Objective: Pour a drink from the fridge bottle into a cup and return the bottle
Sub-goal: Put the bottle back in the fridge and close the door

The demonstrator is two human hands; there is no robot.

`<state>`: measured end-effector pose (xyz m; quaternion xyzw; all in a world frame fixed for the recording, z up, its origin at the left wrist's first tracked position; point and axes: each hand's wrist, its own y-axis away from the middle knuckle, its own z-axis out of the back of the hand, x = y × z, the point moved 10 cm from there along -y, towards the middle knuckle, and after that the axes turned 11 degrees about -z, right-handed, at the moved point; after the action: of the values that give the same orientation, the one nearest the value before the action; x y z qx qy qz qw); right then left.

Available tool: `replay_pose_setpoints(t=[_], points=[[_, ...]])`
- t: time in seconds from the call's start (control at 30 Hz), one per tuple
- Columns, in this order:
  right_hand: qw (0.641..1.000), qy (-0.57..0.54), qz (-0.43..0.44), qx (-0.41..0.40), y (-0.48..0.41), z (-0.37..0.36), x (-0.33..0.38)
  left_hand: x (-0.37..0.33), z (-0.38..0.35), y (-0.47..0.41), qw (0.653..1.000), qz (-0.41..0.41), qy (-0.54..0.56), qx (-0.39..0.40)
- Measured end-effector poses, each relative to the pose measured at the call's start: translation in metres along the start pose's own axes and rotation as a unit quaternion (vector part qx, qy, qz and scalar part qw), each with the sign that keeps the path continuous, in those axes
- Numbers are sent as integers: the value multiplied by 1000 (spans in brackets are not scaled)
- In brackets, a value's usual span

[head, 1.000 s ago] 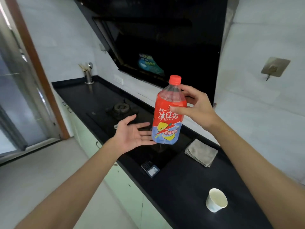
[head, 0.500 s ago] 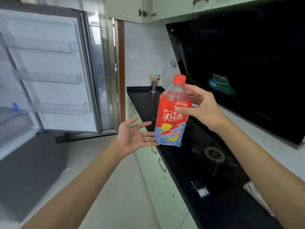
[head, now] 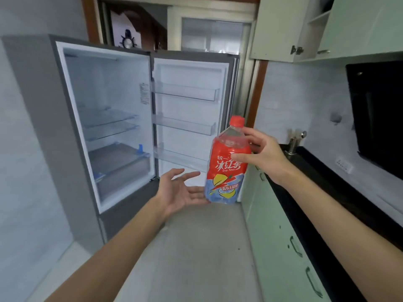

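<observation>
The ice tea bottle point(head: 225, 171), with a red cap and a red and blue label, is upright in the air in front of me. My right hand point(head: 260, 154) grips its upper part, thumb across the label and fingers round the far side. My left hand point(head: 181, 189) lies palm up with fingers spread, its fingertips at the bottle's lower left edge. Ahead stands the fridge point(head: 104, 118) with its door point(head: 189, 118) swung wide open, showing bare glass shelves, a drawer and bare door racks. The cup is out of view.
A black counter point(head: 331, 192) over pale green cabinets point(head: 283, 247) runs along the right, with a metal utensil holder point(head: 294, 142) at its far end. A black range hood point(head: 377, 118) hangs on the right wall. Grey floor point(head: 192, 247) lies between me and the fridge.
The view has swung left from the counter to face the open fridge. The cup and cloth left the frame. Both hands keep the same hold on the bottle.
</observation>
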<state>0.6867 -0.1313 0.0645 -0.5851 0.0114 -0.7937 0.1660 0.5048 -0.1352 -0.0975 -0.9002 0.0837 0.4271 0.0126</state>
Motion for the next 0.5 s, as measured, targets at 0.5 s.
replay_pose_setpoints(t=[0.5], points=[[993, -1, 17, 119, -124, -183, 34, -126, 149, 5, 992, -76, 14, -99]])
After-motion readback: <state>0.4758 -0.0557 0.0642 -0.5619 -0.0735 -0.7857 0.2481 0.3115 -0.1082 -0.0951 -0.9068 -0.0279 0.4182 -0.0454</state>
